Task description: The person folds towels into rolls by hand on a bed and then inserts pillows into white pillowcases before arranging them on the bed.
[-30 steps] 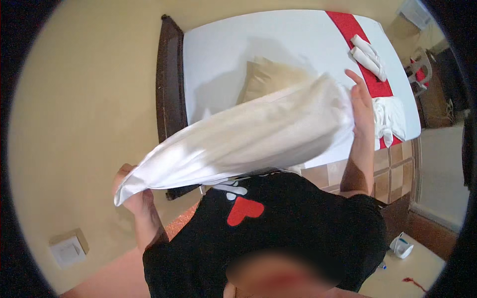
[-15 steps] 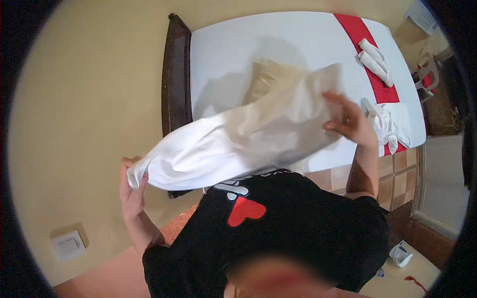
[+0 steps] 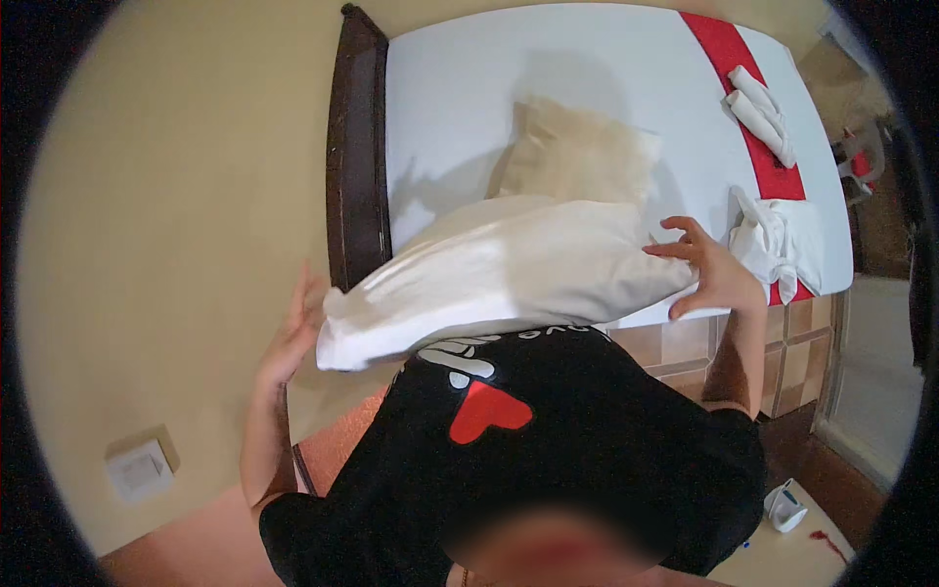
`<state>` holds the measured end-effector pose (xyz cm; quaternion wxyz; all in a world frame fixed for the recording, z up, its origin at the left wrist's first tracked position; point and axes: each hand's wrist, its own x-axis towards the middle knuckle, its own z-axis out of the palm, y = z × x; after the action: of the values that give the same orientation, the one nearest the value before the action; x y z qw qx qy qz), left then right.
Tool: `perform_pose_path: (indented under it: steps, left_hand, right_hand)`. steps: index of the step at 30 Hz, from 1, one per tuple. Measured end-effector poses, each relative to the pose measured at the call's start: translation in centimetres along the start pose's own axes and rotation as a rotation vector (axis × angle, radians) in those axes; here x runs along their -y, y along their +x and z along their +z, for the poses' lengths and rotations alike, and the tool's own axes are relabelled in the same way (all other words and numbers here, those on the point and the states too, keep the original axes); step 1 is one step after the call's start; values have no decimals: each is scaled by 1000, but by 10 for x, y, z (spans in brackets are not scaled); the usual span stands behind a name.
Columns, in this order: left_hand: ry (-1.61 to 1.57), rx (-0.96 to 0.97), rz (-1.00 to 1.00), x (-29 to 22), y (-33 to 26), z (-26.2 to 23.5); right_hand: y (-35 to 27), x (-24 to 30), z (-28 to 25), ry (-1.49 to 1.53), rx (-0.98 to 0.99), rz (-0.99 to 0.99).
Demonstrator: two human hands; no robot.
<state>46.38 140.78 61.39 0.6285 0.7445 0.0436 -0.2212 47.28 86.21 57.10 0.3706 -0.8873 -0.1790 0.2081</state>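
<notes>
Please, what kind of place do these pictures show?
Probably a hotel or guest bedroom: a bed with a white sheet and dark wooden headboard, a red runner with rolled white towels, and a white pillow between both hands.

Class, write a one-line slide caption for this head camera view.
Left hand and right hand press the ends of a white pillow over a white bed.

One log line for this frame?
left hand: on pillow end | right hand: open, at other end | pillow: held over bed
</notes>
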Motion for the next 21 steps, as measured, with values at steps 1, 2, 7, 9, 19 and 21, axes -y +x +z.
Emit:
perform_pose_path:
  steps: [1,2,7,9,19,21]
  left_hand:
    - [-75,48,282,3,-4,-1]
    - [239,49,288,12,-9,-2]
    - [738,-181,470,76,37,30]
    - [834,-228,773,70,50,28]
    - [-43,-616,961,-89,23,35]
    - [178,-764,927,-107,50,33]
  right_hand:
    - [-2,-2,9,-36,-38,-42]
    - [0,-3,19,-65,-73,-99]
    - [37,-53,64,257,-382,-220]
    - [68,-52,63,555,-585,-144]
    - [236,21,62,1000,-775,306]
    - [273,-6,107,884,-657,240]
